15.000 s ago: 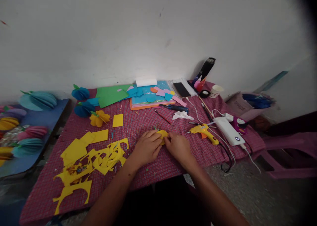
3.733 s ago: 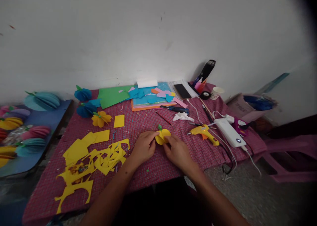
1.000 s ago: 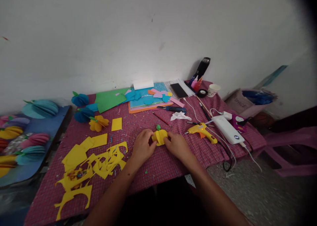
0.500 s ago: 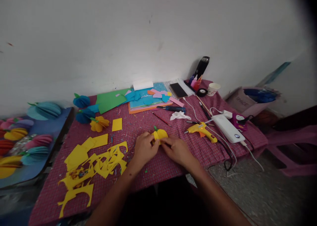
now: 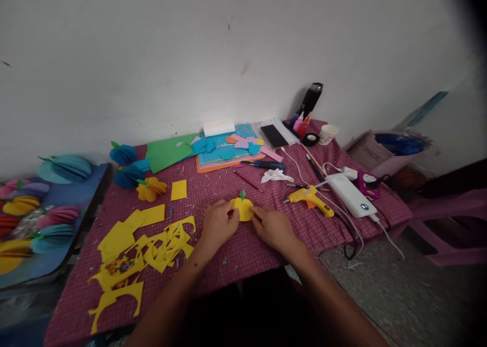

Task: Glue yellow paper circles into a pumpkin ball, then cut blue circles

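A small yellow paper pumpkin (image 5: 244, 211) with a green paper stem (image 5: 242, 195) is in front of me at the table's near middle. My left hand (image 5: 221, 221) is closed, its thumb and curled fingers gripping the pumpkin's left edge. At the right edge, my right hand (image 5: 274, 229) pinches the paper between thumb and fingertips. The folds face up between both hands; the underside is hidden. Off to the right of my right hand lies a yellow hot glue gun (image 5: 310, 199). Yellow paper scraps (image 5: 167, 245) are spread left of my left hand.
Finished blue (image 5: 129, 176) and yellow-orange paper pumpkins (image 5: 151, 188) stand at the left, more on a blue table (image 5: 97, 177). A white power bank (image 5: 350, 197) with cables lies right. Behind are a pencil (image 5: 247, 180), cutter (image 5: 266, 165), phone (image 5: 274, 136), paper cup (image 5: 327, 134) and black bottle (image 5: 311, 99).
The paper pumpkin has been flattened and spread wider, its stem now upright in the middle. My right hand has shifted to its right edge, and both hands sit slightly farther apart.
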Available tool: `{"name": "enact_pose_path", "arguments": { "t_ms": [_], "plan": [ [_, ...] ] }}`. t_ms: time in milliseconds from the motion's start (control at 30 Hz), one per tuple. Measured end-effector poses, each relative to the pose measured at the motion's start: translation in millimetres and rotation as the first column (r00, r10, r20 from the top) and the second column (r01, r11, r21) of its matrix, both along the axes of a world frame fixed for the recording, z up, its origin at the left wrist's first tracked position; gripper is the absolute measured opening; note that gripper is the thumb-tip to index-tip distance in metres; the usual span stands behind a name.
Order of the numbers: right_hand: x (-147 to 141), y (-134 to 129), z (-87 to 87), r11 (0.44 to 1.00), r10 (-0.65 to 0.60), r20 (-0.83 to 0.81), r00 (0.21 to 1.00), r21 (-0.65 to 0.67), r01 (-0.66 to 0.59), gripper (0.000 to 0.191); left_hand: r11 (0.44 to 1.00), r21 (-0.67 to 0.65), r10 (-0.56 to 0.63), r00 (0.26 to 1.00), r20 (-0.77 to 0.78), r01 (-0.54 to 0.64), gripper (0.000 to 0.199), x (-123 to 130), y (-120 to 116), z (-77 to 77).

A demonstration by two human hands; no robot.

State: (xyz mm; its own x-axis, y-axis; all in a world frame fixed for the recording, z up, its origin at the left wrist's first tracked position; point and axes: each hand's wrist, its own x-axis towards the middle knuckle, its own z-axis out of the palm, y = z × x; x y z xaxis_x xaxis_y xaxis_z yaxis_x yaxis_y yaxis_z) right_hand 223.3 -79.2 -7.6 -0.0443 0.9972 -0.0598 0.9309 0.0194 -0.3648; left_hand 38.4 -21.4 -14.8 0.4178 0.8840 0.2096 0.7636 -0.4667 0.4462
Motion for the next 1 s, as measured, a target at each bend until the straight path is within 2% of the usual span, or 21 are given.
{"name": "enact_pose_path", "arguments": {
  "t_ms": [133,400,733,867,1000],
  "plan": [
    [1,-4,-0.4,1.0,0.004,0.003,1.0,0.009,-0.004,0.034,1.0,-0.009,-0.013,1.0,0.009,0.013,0.03,2,-1,5.3],
    [-6,-15,5.4,0.999,-0.006,0.101,0.995,-0.034,0.009,0.038,0.998,0.055,-0.028,0.998,-0.053,0.031,0.022,5,-9,5.0],
    [-4,10,-0.9,1.0,-0.025,0.038,0.999,0.011,0.024,0.028,0.986,0.151,-0.068,0.996,-0.056,0.075,0.011,9,-15,3.5],
    [-1,9,-2.8,1.0,-0.019,0.066,0.998,0.01,0.018,0.032,0.982,0.144,-0.116,0.993,-0.025,0.119,0.011,8,-15,1.1],
    [1,5,-2.3,1.0,-0.013,0.064,0.998,0.026,0.011,0.034,0.983,0.142,-0.115,0.993,0.009,0.113,0.011,7,-15,-2.6]
  ]
}}
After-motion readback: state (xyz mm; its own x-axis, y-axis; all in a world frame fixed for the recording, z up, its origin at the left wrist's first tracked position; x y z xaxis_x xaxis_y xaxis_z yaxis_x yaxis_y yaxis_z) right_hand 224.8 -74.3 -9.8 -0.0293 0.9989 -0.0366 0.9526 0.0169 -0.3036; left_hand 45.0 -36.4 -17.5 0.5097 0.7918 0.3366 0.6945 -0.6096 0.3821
